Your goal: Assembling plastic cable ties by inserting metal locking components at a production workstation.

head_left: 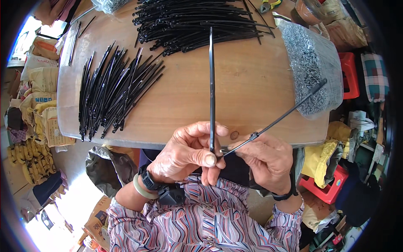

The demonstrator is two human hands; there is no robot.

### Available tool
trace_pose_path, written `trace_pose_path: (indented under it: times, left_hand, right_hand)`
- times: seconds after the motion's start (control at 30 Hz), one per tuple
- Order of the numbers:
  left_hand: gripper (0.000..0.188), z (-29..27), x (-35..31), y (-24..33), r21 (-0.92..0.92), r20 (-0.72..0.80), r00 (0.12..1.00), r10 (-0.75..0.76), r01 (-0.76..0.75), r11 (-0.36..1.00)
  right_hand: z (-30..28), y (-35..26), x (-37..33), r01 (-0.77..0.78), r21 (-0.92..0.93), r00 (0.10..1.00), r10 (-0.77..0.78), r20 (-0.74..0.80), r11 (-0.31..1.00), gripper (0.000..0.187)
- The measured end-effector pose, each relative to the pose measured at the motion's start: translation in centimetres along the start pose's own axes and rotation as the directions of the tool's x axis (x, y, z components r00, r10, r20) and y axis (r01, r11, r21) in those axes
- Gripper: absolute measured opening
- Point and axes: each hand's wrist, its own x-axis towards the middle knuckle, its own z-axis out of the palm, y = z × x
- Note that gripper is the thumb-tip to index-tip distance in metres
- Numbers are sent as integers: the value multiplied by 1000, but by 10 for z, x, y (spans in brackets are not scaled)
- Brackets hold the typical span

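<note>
My left hand (187, 149) pinches the lower end of a straight black rod (212, 80), much like an umbrella rib, which points away from me over the table. A second, thinner black rod (285, 112) slants up to the right, with a small fitting partway along it. My right hand (270, 161) closes around the lower part of this one. Both rods meet at the fingertips, where the joint is partly hidden. One pile of black rods (115, 92) lies at the left of the table; a larger heap of black rods (197, 27) is at the back.
On the wooden table (243, 92), a clear plastic bag (336, 63) of small metal wire pieces (304, 63) lies at the right. Yellow-handled pliers (268, 6) rest at the back edge. Red stools (325, 187) stand at right; sacks and cartons (52, 126) line the left.
</note>
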Motion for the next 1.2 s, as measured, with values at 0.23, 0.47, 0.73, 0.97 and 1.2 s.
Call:
trace_pose_path:
  times: [0.23, 0.47, 0.73, 0.97, 1.2]
  left_hand:
    - [53, 1, -1, -4, -9, 37, 998, -41, 41, 999]
    - [55, 2, 0, -10, -184, 38, 998, -59, 65, 981]
    - [27, 29, -22, 29, 966, 257, 911, 323, -247, -73]
    - [30, 20, -4, 3, 930, 349, 797, 493, -228, -290]
    - [18, 29, 13, 9, 946, 41, 962, 270, -124, 298]
  right_hand:
    - [5, 2, 3, 67, -16, 997, -66, 42, 998, 30]
    - [-2, 4, 5, 26, -79, 997, -19, 78, 997, 23]
    - [-35, -21, 30, -172, -235, 903, 249, 351, 957, 18]
    - [-11, -2, 7, 27, -512, 1000, -30, 3, 858, 21]
    - [-3, -4, 1, 148, -528, 989, -139, 57, 836, 31]
